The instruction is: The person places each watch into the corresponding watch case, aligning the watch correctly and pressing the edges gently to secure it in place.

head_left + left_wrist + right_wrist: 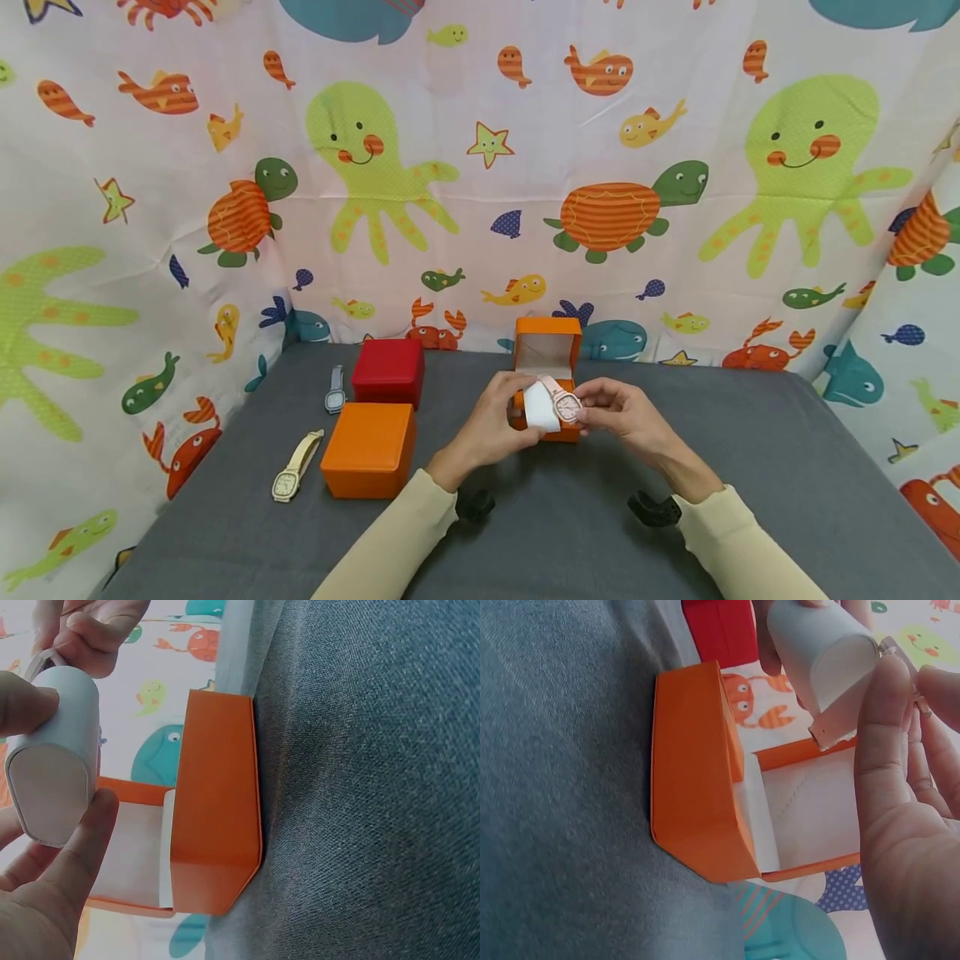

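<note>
Head view showed the pink watch [567,407] face-on, its dial markings too small to read; in both wrist views the dial was turned away. The left wrist view instead gave the flat end of the white cushion [540,407], and the right wrist view a loose-looking pink strap end hanging beside it. Only the head view took in the silvery watch [335,392], the gold watch [297,467] and the closed orange box [369,450]; the red box [387,372] appeared there and in the right wrist view. The left hand [491,421] gripped the cushion between thumb and fingers, while the right hand [626,414] pinched the watch against the cushion's side. Whether the strap ran fully round the cushion could not be told. Both forearms reached forward, hands raised before the open orange box [546,350], its lid upright.
</note>
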`<state>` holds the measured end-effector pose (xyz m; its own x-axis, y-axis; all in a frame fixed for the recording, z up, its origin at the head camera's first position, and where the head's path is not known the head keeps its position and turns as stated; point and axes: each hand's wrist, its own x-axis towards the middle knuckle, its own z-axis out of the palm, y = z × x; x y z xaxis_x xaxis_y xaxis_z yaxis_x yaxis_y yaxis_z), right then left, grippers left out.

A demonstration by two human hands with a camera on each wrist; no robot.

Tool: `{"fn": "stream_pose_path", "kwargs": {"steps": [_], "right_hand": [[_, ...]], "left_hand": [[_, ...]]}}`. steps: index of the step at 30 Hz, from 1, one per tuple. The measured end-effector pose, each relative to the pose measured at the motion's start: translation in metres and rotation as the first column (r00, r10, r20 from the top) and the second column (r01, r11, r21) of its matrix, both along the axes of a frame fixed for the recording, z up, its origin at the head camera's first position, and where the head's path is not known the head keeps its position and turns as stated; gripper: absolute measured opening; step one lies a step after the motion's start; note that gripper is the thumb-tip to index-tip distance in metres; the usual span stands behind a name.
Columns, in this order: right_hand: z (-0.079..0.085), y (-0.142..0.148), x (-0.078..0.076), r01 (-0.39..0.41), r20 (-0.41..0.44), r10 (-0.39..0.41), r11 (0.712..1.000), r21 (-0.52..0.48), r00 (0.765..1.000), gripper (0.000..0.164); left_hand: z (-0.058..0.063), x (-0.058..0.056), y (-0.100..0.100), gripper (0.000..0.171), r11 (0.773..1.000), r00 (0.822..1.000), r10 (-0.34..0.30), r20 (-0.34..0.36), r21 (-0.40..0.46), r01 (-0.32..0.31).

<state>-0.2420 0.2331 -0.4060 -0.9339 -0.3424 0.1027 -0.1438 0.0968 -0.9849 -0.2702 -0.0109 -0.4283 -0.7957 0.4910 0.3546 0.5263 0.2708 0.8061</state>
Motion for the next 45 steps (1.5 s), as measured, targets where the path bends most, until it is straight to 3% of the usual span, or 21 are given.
{"fn": "stream_pose_path", "kwargs": {"steps": [8,11,14,18,24,27,30,36,45], "right_hand": [[-0.005,-0.011,0.003,-0.08,-0.031,0.078,0.996,-0.039,0.996,0.031],[-0.006,-0.017,0.006,-0.054,-0.108,0.054,0.999,0.007,0.993,0.029],[-0.005,-0.023,0.009,0.023,-0.22,0.0,0.994,0.105,0.976,0.032],[-0.007,-0.03,0.012,0.165,-0.393,-0.058,0.956,0.243,0.918,0.043],[-0.012,-0.037,0.013,0.329,-0.647,-0.062,0.896,0.3,0.76,0.05],[-0.014,-0.037,0.013,0.38,-0.702,-0.069,0.876,0.297,0.709,0.051],[-0.015,-0.037,0.013,0.41,-0.726,-0.078,0.864,0.293,0.683,0.052],[-0.016,-0.036,0.013,0.404,-0.753,-0.075,0.876,0.264,0.653,0.055],[-0.017,-0.036,0.015,0.421,-0.766,-0.073,0.867,0.268,0.638,0.056]], "left_hand": [[0.0,0.0,-0.004,0.064,0.999,0.999,0.036,-0.009,0.025,-0.035],[0.001,0.0,-0.006,0.064,0.999,0.999,0.039,0.005,0.035,-0.039],[0.001,0.0,-0.006,0.063,0.997,0.998,0.043,0.042,0.063,-0.045],[0.001,-0.002,-0.006,0.064,0.992,0.994,0.043,0.096,0.112,-0.054],[0.003,-0.001,-0.004,0.067,0.992,0.99,0.035,0.133,0.118,-0.051],[0.006,0.0,-0.003,0.067,0.992,0.989,0.029,0.142,0.114,-0.045],[0.008,0.001,-0.004,0.068,0.993,0.989,0.022,0.145,0.114,-0.038],[0.01,0.003,-0.005,0.069,0.992,0.989,0.009,0.145,0.12,-0.026],[0.011,0.006,-0.005,0.069,0.99,0.986,-0.006,0.167,0.142,-0.018]]}}
